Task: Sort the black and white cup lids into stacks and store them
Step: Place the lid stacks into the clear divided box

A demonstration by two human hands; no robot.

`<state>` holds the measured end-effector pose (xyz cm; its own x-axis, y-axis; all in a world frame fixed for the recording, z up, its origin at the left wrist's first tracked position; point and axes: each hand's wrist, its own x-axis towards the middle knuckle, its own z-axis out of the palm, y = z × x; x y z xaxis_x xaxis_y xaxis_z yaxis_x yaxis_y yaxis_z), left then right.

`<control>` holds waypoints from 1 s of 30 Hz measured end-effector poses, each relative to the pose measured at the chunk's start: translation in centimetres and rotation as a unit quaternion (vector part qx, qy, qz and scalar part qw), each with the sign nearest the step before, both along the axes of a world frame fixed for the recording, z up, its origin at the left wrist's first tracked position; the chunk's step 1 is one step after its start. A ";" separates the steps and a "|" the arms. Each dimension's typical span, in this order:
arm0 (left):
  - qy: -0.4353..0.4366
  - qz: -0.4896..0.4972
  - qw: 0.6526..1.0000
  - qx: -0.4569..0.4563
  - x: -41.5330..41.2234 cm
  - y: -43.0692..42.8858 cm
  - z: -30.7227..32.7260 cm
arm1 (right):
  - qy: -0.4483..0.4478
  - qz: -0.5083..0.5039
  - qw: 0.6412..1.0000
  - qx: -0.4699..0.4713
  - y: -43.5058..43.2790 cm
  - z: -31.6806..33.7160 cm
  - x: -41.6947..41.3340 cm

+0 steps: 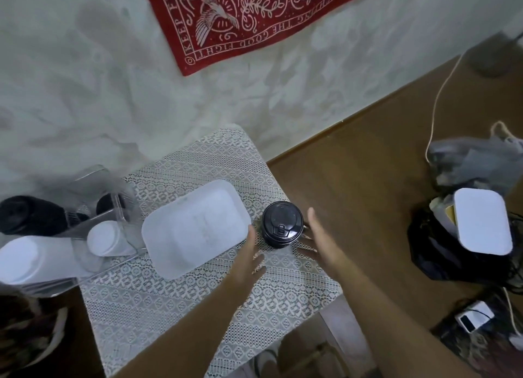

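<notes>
Left grip (252,253), right grip (321,236): straight-fingered beside black lid stack (282,222)

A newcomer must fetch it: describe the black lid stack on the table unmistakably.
Find the lace-covered table under the red wall hanging. Right of the white tray, between the left hand and right hand, stands a stack of black lids. Unlike the other black lids in the clear container, it stands loose.
</notes>
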<state>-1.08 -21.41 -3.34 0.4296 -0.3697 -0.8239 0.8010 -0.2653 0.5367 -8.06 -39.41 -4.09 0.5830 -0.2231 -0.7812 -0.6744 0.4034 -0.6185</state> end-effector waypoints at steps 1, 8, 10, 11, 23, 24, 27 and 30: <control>0.005 0.001 1.000 -0.009 0.1 -0.2 0.1 | -0.007 0.007 1.000 0.026 0.1 0.1 0.2; 0.031 0.005 0.998 -0.055 1.0 -1.2 -0.2 | -0.009 -0.010 0.996 0.086 0.4 0.1 0.9; 0.035 0.001 0.997 -0.068 1.2 -1.2 -0.1 | -0.011 -0.010 0.995 0.098 0.6 0.0 1.0; 0.036 0.002 0.997 -0.072 1.3 -1.2 -0.2 | -0.010 -0.010 0.994 0.105 0.7 0.0 1.1; 0.055 -0.029 0.995 -0.076 1.8 -0.9 -0.1 | -0.019 -0.035 0.994 0.101 0.7 0.1 0.8; 0.052 -0.030 0.995 -0.081 1.8 -0.8 0.1 | -0.018 -0.036 0.994 0.098 0.7 0.3 0.8; 0.045 -0.031 0.994 -0.093 1.6 -0.5 0.7 | -0.023 -0.023 0.996 0.084 0.6 1.3 0.7; 0.033 -0.030 0.993 -0.105 1.7 -0.3 1.7 | -0.033 -0.003 0.998 0.057 0.2 2.5 0.7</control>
<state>0.66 -21.69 -1.66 0.3485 -0.5594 -0.7521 0.8226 -0.2021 0.5315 -7.35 -39.22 -1.55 0.6330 -0.1385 -0.7617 -0.6306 0.4785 -0.6110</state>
